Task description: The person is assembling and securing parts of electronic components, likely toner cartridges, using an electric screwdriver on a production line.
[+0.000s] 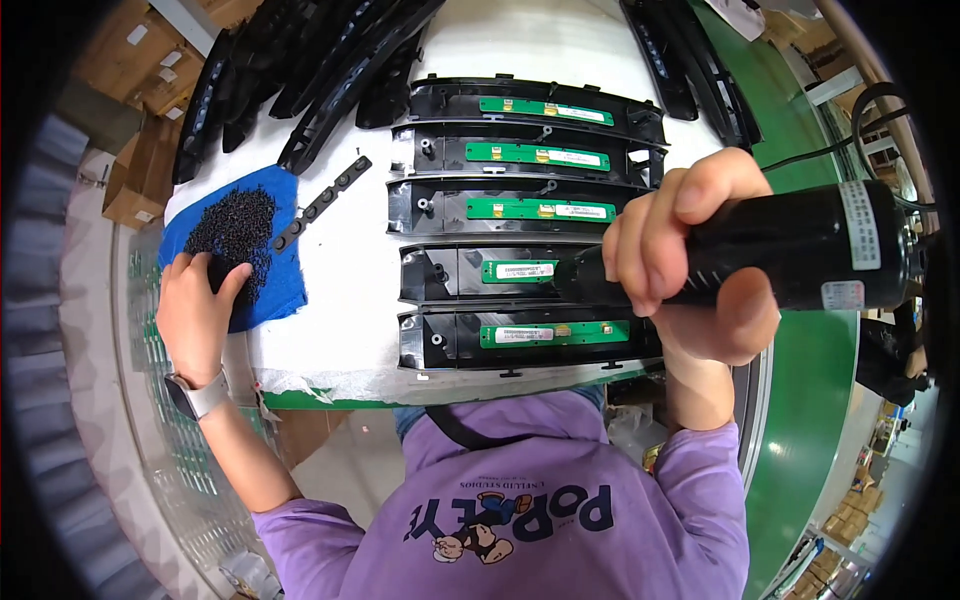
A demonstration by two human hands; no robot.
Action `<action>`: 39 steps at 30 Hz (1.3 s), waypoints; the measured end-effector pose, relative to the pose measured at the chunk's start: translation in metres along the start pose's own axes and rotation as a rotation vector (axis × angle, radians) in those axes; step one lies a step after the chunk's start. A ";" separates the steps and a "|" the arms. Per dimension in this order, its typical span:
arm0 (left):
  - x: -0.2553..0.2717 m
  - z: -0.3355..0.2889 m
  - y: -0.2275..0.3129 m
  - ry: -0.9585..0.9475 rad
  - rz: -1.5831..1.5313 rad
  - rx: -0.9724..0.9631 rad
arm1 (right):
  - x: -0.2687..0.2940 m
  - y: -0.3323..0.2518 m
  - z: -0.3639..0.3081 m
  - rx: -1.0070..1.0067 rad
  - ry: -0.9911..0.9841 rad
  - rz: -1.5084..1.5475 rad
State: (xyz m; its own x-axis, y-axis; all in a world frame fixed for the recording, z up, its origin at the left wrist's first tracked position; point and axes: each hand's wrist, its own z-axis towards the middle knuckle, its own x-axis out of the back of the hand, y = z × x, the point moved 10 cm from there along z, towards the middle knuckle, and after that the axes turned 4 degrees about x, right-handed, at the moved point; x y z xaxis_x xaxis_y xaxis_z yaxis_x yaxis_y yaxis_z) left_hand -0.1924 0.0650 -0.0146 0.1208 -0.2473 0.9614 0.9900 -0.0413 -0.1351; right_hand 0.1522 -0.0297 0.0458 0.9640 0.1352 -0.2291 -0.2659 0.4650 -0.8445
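Note:
My right hand (655,240) is wrapped around a black electric screwdriver (800,235), held lying sideways. Its front end reaches over the circuit board (515,271) in the second-nearest black plastic housing (420,275); the hand and tool hide the right part of that board. At the left, my left hand (200,315) rests with bent fingertips in a pile of small black screws (235,225) on a blue cloth (285,285). Its thumb stands apart from the fingers, and no screw shows between them.
Several more housings with green boards, such as the nearest one (420,340), lie in a column on the white tabletop (340,260). A black strip with holes (322,203) lies beside the cloth. Long black parts (350,75) are heaped behind. A green surface (800,400) runs along the right.

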 end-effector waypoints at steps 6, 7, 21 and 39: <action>-0.010 0.005 -0.005 -0.042 -0.283 -0.027 | 0.001 0.008 -0.001 -0.029 0.093 -0.140; -0.012 0.005 -0.005 -0.044 -0.283 -0.026 | 0.001 0.008 -0.001 -0.031 0.093 -0.140; 0.013 0.007 0.006 0.209 -0.439 0.007 | -0.024 0.016 0.000 -0.089 -0.160 -0.239; -0.006 -0.053 0.214 -0.961 -1.926 -0.082 | 0.010 -0.049 0.014 0.303 -0.013 0.512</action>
State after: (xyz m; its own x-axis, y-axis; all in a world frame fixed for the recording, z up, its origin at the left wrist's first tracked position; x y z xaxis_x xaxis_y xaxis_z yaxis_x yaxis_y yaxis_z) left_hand 0.0147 0.0067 -0.0615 -0.7481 0.5768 -0.3281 -0.1036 0.3869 0.9163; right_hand 0.1748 -0.0389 0.0913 0.7126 0.4181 -0.5635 -0.6894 0.5666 -0.4514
